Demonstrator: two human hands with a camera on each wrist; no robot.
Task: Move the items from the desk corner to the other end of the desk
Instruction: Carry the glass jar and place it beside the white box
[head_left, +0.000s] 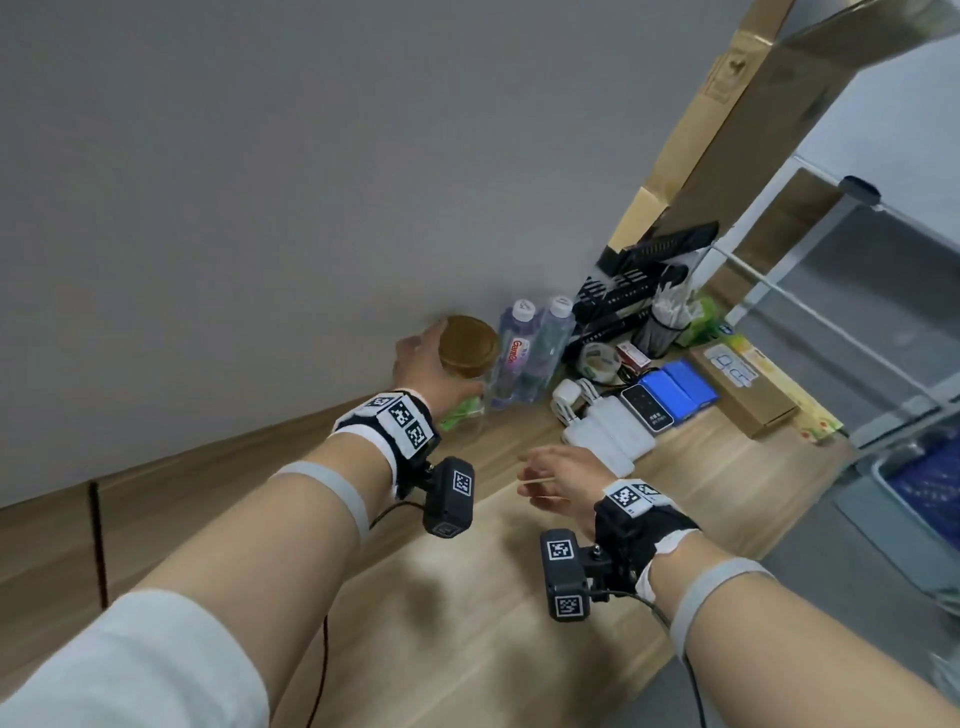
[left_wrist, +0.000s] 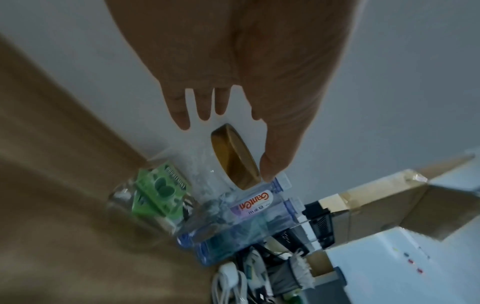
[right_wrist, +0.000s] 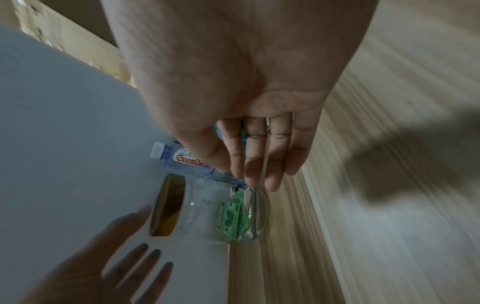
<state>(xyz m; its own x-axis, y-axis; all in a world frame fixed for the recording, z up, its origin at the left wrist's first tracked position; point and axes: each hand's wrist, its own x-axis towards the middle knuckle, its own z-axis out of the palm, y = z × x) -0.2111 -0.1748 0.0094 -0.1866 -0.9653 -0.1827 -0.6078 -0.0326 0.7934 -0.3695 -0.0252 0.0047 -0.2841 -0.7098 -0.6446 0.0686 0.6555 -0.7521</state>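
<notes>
A clear glass jar (head_left: 467, 358) with a round wooden lid (left_wrist: 233, 156) stands against the wall at the desk corner, with green packets (right_wrist: 230, 218) inside. My left hand (head_left: 421, 358) reaches around the lid with fingers spread and straight. In the left wrist view the thumb (left_wrist: 270, 168) lies at the lid's edge and the other fingers stay clear of it. Two clear water bottles (head_left: 535, 348) stand just right of the jar. Over the wooden desk (head_left: 467, 597), my right hand (head_left: 556, 475) hovers with straight fingers (right_wrist: 259, 174) and holds nothing.
Right of the bottles lie white chargers (head_left: 608, 428), a tape roll (head_left: 600, 361), blue power banks (head_left: 675, 387), a flat cardboard box (head_left: 743, 384), a black mesh organizer (head_left: 634, 291) and a cup of swabs (head_left: 662, 322). A tall carton (head_left: 727, 130) leans in the corner.
</notes>
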